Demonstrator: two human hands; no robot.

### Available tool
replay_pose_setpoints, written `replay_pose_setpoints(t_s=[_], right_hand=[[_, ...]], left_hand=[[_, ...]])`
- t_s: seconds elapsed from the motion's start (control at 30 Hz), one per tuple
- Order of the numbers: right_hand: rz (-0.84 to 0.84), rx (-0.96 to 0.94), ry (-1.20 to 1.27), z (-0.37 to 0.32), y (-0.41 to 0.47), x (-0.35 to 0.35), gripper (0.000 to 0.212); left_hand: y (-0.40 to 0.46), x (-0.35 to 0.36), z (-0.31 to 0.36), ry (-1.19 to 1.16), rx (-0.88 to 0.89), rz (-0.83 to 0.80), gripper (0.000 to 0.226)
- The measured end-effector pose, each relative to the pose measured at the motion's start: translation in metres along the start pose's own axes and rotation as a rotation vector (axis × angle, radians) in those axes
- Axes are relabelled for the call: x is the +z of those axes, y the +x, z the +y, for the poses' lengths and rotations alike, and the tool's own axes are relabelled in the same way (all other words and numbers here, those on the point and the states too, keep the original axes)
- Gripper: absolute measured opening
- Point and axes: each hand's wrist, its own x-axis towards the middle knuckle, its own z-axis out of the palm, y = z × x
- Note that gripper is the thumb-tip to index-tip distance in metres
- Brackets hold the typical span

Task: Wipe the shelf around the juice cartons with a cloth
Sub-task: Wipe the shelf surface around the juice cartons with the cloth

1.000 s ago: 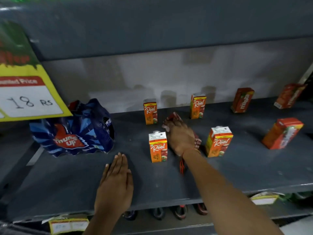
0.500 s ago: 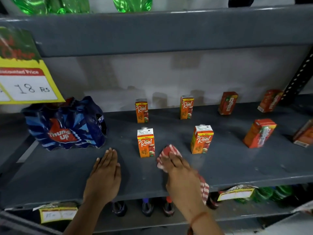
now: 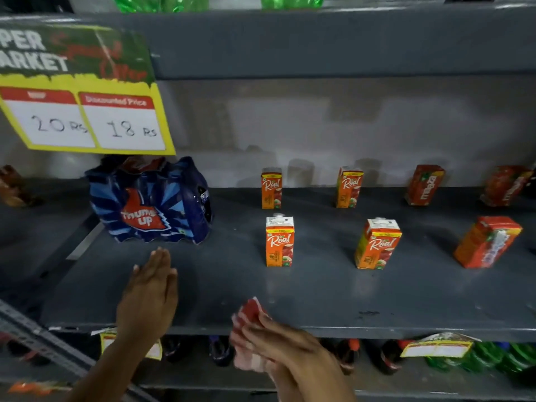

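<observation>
The dark grey shelf (image 3: 333, 297) carries several small juice cartons. Two orange ones stand in front (image 3: 280, 242) (image 3: 377, 245), two more behind (image 3: 271, 188) (image 3: 349, 188). Red cartons (image 3: 425, 185) (image 3: 487, 242) lean further right. My right hand (image 3: 284, 343) presses a red-and-white checked cloth (image 3: 251, 313) at the shelf's front edge, below the left front carton. My left hand (image 3: 149, 291) lies flat on the shelf, fingers together, in front of the blue pack.
A blue shrink-wrapped Thums Up pack (image 3: 150, 201) sits at the left of the shelf. A yellow price sign (image 3: 84, 111) hangs above it. Green bottles (image 3: 290, 0) stand on the upper shelf. Dark and green bottles (image 3: 493, 358) fill the shelf below.
My right hand has pulled the cloth from between the cartons back to the front edge of the shelf. My left hand stays flat on the shelf. The view has shifted left and upward.
</observation>
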Motion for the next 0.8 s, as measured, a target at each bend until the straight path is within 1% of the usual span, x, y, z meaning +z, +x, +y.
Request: replay_pose_setpoints(t_s=[0.03,0.07,0.1,0.13,0.17,0.2,0.23,0.3,0.37,0.43,0.5,0.57,0.63,0.7,0.8], right_hand=[[0.050,-0.148,0.058,0.007,0.011,0.014,0.042],[0.153,-0.404,-0.334,0.017,0.021,0.016,0.030],[0.163,-0.478,-0.506,0.019,0.031,0.024,0.033],[0.188,-0.545,-0.603,0.012,0.043,0.038,0.037],[0.247,-0.651,-0.656,0.005,0.058,0.048,0.044],[0.251,-0.706,-0.636,0.000,0.072,0.055,0.056],[0.310,-0.751,-0.646,-0.003,0.084,0.059,0.062],[0.454,-0.792,-0.611,-0.016,0.126,0.069,0.061],[0.546,-0.736,-0.673,-0.036,0.170,0.083,0.062],[0.568,-0.633,-0.826,-0.049,0.212,0.087,0.065],[0.591,-0.543,-1.029,-0.053,0.247,0.081,0.062],[0.574,-0.457,-1.245,-0.056,0.274,0.077,0.058],[0.528,-0.352,-1.399,-0.060,0.293,0.076,0.051],[0.491,-0.284,-1.460,-0.065,0.304,0.075,0.044],[0.474,-0.255,-1.517,-0.068,0.307,0.076,0.043]], left_hand=[[0.001,-0.001,-0.004,0.015,0.014,-0.025,0.055],[0.002,0.000,-0.006,0.019,0.030,-0.049,0.056],[0.003,0.000,-0.008,0.020,0.045,-0.067,0.056],[0.003,0.001,-0.008,0.022,0.053,-0.076,0.055],[0.004,0.002,-0.009,0.023,0.051,-0.080,0.055],[0.005,0.002,-0.010,0.025,0.043,-0.080,0.054],[0.007,0.003,-0.010,0.031,0.035,-0.079,0.054],[0.009,0.006,-0.011,0.059,0.032,-0.071,0.054],[0.010,0.008,-0.013,0.076,0.035,-0.063,0.055],[0.011,0.009,-0.014,0.086,0.036,-0.058,0.055],[0.011,0.009,-0.014,0.076,0.034,-0.048,0.056],[0.009,0.009,-0.013,0.049,0.026,-0.034,0.060],[0.008,0.008,-0.012,0.044,0.027,-0.031,0.064],[0.008,0.009,-0.011,0.055,0.033,-0.030,0.064],[0.007,0.009,-0.011,0.062,0.032,-0.035,0.063]])
